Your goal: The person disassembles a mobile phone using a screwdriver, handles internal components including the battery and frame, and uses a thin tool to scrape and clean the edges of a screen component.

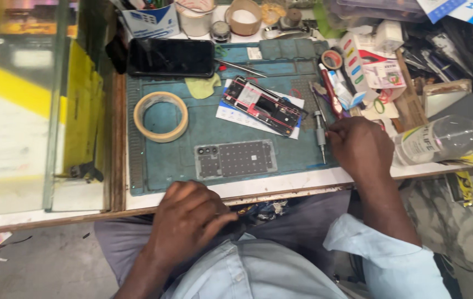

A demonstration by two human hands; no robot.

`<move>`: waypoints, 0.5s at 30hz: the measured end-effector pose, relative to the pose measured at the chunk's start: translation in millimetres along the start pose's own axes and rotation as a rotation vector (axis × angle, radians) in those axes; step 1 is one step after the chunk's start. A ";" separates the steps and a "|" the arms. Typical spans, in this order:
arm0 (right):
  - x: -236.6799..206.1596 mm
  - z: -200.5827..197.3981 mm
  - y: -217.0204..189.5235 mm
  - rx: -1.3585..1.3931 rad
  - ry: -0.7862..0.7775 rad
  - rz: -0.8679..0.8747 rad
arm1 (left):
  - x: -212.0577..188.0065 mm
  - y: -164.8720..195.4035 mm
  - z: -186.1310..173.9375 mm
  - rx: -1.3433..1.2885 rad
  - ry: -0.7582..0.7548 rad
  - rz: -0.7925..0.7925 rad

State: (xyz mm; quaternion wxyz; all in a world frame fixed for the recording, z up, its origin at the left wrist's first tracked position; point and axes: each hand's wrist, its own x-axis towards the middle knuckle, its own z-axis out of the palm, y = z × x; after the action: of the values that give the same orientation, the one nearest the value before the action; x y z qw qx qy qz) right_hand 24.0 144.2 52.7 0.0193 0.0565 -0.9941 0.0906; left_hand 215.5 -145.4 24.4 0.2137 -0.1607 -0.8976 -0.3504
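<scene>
My left hand point(189, 218) rests at the table's front edge, fingers curled, with nothing visible in it. My right hand point(358, 147) lies palm down on the right side of the blue work mat point(164, 160), its fingertips touching a small silver screwdriver point(320, 135). An opened phone body point(263, 105) with exposed insides lies on a white sheet at the mat's middle. In front of it a grey phone back panel point(236, 159) lies flat. A black phone point(171, 57), screen dark, lies at the mat's far left.
A roll of tan tape point(160, 116) lies on the mat's left. A clear plastic bottle point(446, 138) lies on its side at the right. Cups, boxes and small tools crowd the back and right of the table. A glass counter point(21, 111) stands left.
</scene>
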 end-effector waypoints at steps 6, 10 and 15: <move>16.8 -1.1 -0.5 -0.271 -0.198 0.096 | -16.0 11.9 12.6 -0.059 -0.114 0.022; 23.4 2.2 20.1 -0.136 -0.194 0.169 | -28.4 18.2 13.5 -0.081 -0.179 0.068; 11.5 1.7 70.4 0.298 -0.136 0.058 | -31.1 14.4 4.0 -0.075 -0.179 0.013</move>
State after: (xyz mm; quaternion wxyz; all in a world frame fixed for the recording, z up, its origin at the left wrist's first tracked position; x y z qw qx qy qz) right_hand 4.3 211.4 39.1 -0.0593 0.0363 -0.9698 0.2337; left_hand 247.3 -136.8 14.4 0.1289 -0.2048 -0.8984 -0.3665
